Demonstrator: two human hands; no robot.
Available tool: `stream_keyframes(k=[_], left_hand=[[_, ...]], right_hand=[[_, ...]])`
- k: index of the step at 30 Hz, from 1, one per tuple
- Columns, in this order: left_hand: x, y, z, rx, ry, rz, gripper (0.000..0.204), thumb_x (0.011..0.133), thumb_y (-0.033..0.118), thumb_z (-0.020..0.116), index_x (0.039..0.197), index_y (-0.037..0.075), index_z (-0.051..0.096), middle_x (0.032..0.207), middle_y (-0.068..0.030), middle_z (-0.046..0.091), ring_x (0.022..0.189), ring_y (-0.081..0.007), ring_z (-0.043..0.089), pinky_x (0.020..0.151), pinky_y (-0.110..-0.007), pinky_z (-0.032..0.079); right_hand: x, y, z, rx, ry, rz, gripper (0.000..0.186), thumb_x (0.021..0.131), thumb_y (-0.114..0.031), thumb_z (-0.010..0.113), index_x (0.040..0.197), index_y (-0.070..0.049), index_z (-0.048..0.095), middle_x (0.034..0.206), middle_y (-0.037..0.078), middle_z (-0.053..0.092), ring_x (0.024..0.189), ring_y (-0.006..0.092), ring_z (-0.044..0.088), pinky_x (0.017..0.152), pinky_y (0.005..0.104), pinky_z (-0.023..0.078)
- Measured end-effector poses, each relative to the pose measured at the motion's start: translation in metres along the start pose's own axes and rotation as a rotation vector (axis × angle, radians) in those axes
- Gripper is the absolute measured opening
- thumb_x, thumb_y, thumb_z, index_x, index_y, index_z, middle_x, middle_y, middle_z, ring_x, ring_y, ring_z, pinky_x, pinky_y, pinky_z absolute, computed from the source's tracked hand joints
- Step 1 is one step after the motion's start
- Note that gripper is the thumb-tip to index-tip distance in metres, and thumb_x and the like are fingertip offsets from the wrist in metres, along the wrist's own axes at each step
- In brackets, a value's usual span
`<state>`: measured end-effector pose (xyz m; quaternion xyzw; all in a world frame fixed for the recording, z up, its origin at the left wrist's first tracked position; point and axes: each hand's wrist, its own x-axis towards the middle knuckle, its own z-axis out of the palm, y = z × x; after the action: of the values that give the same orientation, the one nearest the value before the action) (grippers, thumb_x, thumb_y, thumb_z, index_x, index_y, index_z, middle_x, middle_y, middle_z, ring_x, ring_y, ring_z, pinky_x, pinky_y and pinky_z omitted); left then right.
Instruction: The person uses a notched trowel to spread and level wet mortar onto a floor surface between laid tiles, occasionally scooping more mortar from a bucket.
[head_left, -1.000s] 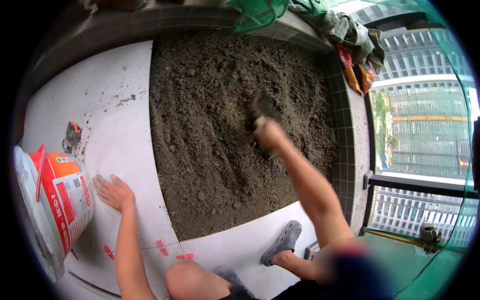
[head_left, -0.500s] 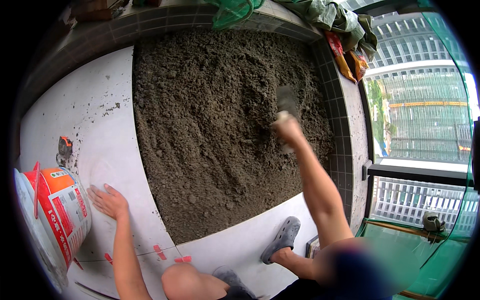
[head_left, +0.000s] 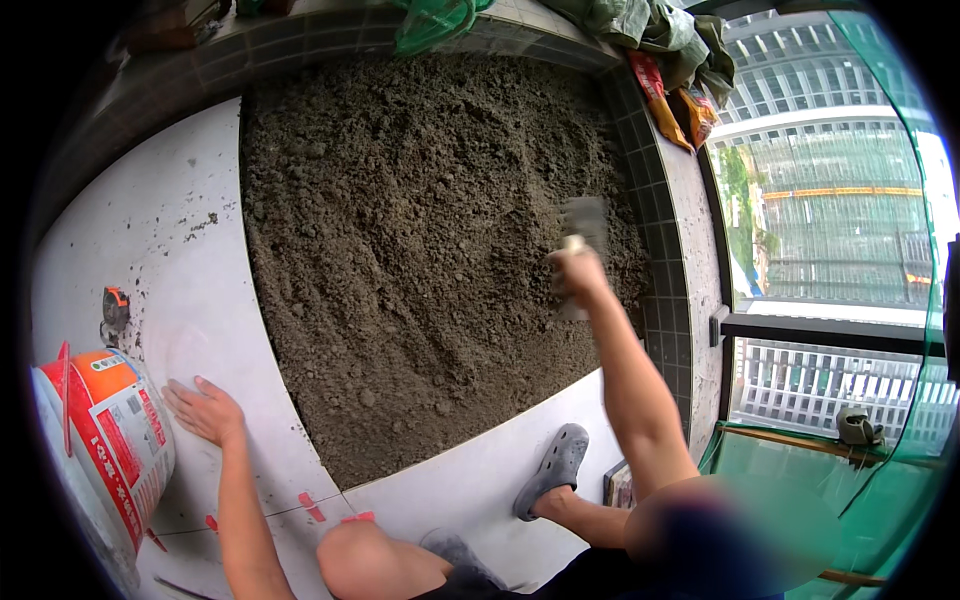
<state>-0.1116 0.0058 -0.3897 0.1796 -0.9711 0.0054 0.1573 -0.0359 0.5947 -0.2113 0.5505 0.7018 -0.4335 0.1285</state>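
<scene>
My right hand [head_left: 577, 274] is stretched out over the right side of a wide bed of dark, loose mortar [head_left: 420, 240] and grips the handle of a grey trowel [head_left: 584, 222], whose blade lies on the mortar just beyond the fingers. My left hand [head_left: 205, 410] lies flat, fingers spread, on a white floor tile [head_left: 190, 290] to the left of the mortar. An orange and white bucket [head_left: 105, 450] stands just left of that hand.
A tape measure [head_left: 115, 305] lies on the white tile. Red tile spacers [head_left: 315, 505] sit in the joints near my knee. A grey clog [head_left: 552, 470] rests on the near tile. Dark tiled curbs, cloth and bags line the far edge; a railing and green netting are at right.
My right hand and trowel have shifted rightward across the mortar toward the tiled curb. My left hand stays planted on the white tile by the bucket.
</scene>
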Motion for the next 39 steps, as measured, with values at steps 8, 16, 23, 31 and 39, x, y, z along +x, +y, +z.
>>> stream_keyframes(k=[8, 16, 23, 31, 39], left_hand=[[0.008, -0.021, -0.003, 0.021, 0.033, 0.002, 0.059, 0.099, 0.04, 0.039, 0.144, 0.002, 0.034, 0.15, -0.018, 0.032, 0.141, -0.032, 0.026, 0.113, -0.047, 0.022], [0.0, -0.001, 0.005, 0.013, 0.0, -0.005, 0.059, 0.098, 0.041, 0.041, 0.142, 0.002, 0.036, 0.148, -0.0189, 0.035, 0.14, -0.0322, 0.029, 0.114, -0.047, 0.022], [0.005, -0.022, 0.01, 0.017, 0.037, 0.042, 0.059, 0.097, 0.039, 0.042, 0.139, -0.002, 0.039, 0.147, -0.0196, 0.036, 0.14, -0.0334, 0.029, 0.113, -0.049, 0.024], [0.007, -0.006, -0.009, -0.037, -0.048, -0.046, 0.059, 0.096, 0.037, 0.043, 0.141, 0.0, 0.035, 0.149, -0.0214, 0.031, 0.141, -0.0351, 0.024, 0.115, -0.049, 0.019], [0.004, 0.0, -0.01, -0.05, -0.03, -0.019, 0.059, 0.096, 0.036, 0.045, 0.14, -0.002, 0.036, 0.148, -0.0226, 0.033, 0.14, -0.0358, 0.026, 0.114, -0.048, 0.019]], right_hand=[[-0.11, 0.054, 0.027, -0.556, -0.333, -0.072, 0.035, 0.08, -0.02, 0.062, 0.11, -0.002, 0.056, 0.095, 0.015, 0.065, 0.089, 0.0243, 0.064, 0.077, 0.0384, 0.052], [-0.008, 0.082, 0.002, 0.028, 0.212, -0.07, 0.022, 0.081, -0.013, 0.058, 0.099, -0.003, 0.048, 0.067, 0.007, 0.056, 0.049, 0.0158, 0.054, 0.041, 0.0332, 0.043], [-0.075, 0.142, -0.001, -0.479, -0.171, -0.06, 0.04, 0.079, -0.018, 0.065, 0.114, -0.003, 0.056, 0.085, 0.012, 0.065, 0.07, 0.0189, 0.064, 0.062, 0.0367, 0.052], [-0.138, 0.104, 0.067, -0.155, 0.108, -0.463, 0.034, 0.092, -0.035, 0.063, 0.098, -0.003, 0.054, 0.074, 0.01, 0.062, 0.063, 0.019, 0.056, 0.061, 0.0339, 0.047], [-0.212, 0.122, 0.151, -0.73, -0.558, -0.895, 0.033, 0.081, -0.025, 0.069, 0.102, -0.007, 0.05, 0.079, 0.016, 0.065, 0.065, 0.038, 0.065, 0.058, 0.0453, 0.054]])
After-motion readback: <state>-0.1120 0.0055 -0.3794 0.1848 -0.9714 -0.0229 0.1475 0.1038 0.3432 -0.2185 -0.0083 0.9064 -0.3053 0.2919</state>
